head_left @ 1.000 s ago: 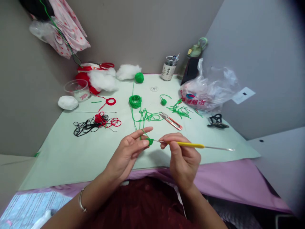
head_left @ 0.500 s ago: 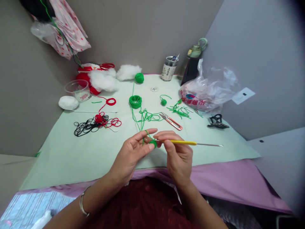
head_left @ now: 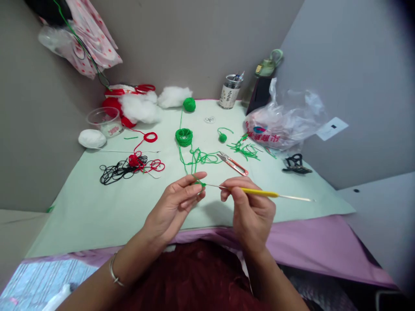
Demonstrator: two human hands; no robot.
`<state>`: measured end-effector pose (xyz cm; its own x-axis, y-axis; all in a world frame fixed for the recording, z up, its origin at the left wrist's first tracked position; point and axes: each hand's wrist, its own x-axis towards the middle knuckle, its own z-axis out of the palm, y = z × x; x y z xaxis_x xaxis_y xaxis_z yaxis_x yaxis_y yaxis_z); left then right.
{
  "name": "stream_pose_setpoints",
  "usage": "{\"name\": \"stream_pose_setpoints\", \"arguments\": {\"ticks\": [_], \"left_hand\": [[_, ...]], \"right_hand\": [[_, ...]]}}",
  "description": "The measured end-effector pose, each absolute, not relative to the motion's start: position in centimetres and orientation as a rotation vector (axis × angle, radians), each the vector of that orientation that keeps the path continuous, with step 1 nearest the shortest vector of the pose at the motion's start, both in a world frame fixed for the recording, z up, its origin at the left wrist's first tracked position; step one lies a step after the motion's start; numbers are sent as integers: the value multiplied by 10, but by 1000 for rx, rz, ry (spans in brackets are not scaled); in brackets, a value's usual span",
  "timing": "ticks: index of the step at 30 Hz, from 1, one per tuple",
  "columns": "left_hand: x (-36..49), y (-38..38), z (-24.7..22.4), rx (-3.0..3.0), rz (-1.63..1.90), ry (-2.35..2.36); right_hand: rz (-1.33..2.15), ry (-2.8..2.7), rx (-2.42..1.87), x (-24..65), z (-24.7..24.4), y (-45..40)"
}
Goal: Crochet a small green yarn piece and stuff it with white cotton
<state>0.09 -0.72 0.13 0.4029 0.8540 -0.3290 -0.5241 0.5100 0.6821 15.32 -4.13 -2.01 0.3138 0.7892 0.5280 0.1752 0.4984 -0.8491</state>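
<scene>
Background: grey partition walls (head_left: 201, 47) enclosing a pale green surface (head_left: 106, 211); pink cloth (head_left: 311, 237) along the near edge.
Clock reference: green piece at centre, 12 o'clock farthest from the wearer.
Near 12 o'clock: green yarn coil (head_left: 183, 137), slightly toward 11; pen cup (head_left: 229, 96) at the far edge.
1 o'clock: small green ball (head_left: 222, 138).
2 o'clock: orange-handled snips (head_left: 234, 164); beyond, green clippings (head_left: 244, 150) and plastic bag (head_left: 275, 129).
9 o'clock: tangled black yarn (head_left: 116, 170).
11 o'clock: white stuffing (head_left: 139, 109).
Obstruction: left fingers cover part of the green piece; loose green strands (head_left: 193, 164) run from the coil side to the left hand.
Left hand (head_left: 175, 201): forearm from between 7 and 8 o'clock; thumb and fingers closed on the piece, index finger extended toward 3.
Right hand (head_left: 251, 205): forearm from 5 o'clock; closed in a pen-type grip on the yellow-handled hook (head_left: 259, 192).
Hook: nearly level, thin shaft reaching the piece, opposite end toward 3 o'clock.
Green piece (head_left: 201, 184): small, crocheted, held above the surface at the left fingertips; stitch detail too small to tell.
</scene>
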Motion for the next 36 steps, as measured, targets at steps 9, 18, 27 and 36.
{"name": "stream_pose_setpoints", "arguments": {"ticks": [9, 18, 27, 36], "left_hand": [[2, -14, 0, 826, 961, 819], [-1, -13, -2, 871, 913, 801], [-4, -13, -1, 866, 902, 833], [-8, -14, -6, 1069, 983, 924]], "right_hand": [[698, -1176, -931, 146, -17, -37], [888, -1045, -823, 152, -26, -37], [977, -1010, -788, 156, -20, -39], [562, -1358, -864, 157, -13, -49]]}}
